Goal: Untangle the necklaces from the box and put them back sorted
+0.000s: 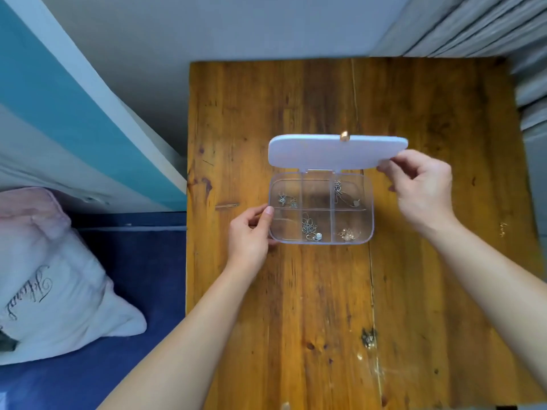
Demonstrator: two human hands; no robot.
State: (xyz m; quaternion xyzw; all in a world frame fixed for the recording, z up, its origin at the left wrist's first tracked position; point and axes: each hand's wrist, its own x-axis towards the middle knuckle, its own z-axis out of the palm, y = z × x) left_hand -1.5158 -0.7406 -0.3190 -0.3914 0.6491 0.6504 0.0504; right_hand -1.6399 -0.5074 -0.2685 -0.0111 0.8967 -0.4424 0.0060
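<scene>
Item: clear plastic compartment box [367, 202], rounded corners, 6 cells in 2 rows of 3, lying near the middle of the worn brown wooden desk [296, 99], somewhat toward its far edge.

Lid: white hinged lid [325, 152] with a small copper-coloured clasp [344, 136], raised and leaning toward the desk's far edge.

Contents: small silver necklace pieces [286, 200] in the far-left cell; thin silver chain [343, 193] in the far-right cell; bunched silver chain with round pendant [310, 229] in the near-middle cell; gold-toned chain [347, 234] in the near-right cell. The other 2 cells look empty.

Hands: left hand [251, 235] pinches the box's left wall, thumb on the rim. Right hand [423, 190] grips the lid's right corner between thumb and fingers.

Step, as judged: each chain sits in its own cell, so sorting appears done and the lid is being handled, likelier to close than to open.

Next move calls for: swinging the lid down evenly while the left hand steadies the base, and pressing the clasp home at the near wall.
</scene>
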